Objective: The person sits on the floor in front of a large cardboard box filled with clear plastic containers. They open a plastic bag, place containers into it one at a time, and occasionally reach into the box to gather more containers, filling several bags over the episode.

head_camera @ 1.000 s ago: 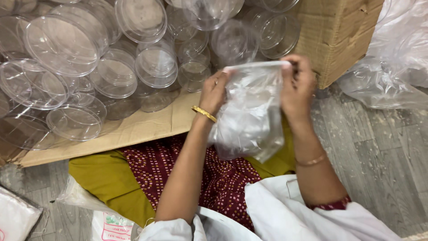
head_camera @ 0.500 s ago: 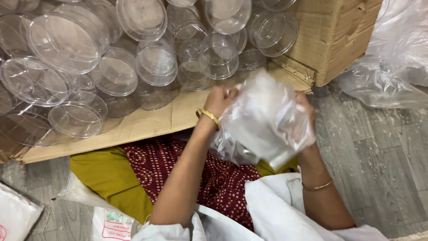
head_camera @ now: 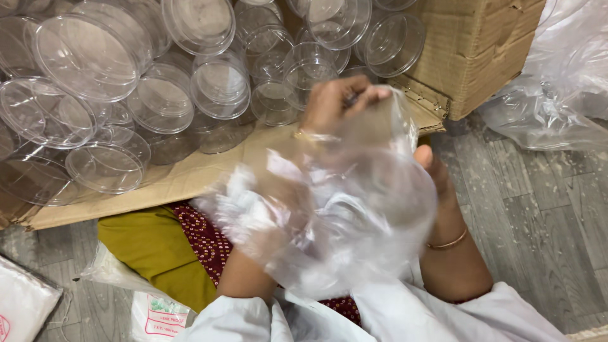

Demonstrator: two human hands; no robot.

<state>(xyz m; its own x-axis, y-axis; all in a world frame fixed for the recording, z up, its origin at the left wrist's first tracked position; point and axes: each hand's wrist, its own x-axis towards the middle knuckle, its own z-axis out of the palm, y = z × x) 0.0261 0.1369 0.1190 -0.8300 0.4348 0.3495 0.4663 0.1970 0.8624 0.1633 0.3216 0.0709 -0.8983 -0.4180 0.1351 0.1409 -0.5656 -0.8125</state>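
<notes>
A clear plastic bag (head_camera: 329, 215) billows open in front of me, blurred by motion. My left hand (head_camera: 335, 101) pinches its upper edge near the cardboard box. My right hand (head_camera: 437, 183) grips the bag's right side, mostly hidden behind the film. Both wrists carry thin gold bangles. Just beyond the hands, several clear round plastic containers (head_camera: 221, 88) lie piled in the box.
The open cardboard box (head_camera: 481, 57) lies on its side on a grey wood-look floor (head_camera: 544, 215). More crumpled clear plastic (head_camera: 557, 95) sits at the right. White printed packets (head_camera: 158, 313) lie at the lower left, beside my yellow and maroon clothing.
The bag was held flat and upright by both hands a second ago. It has since been swung down and puffed open, with my left hand now on top and my right lower.
</notes>
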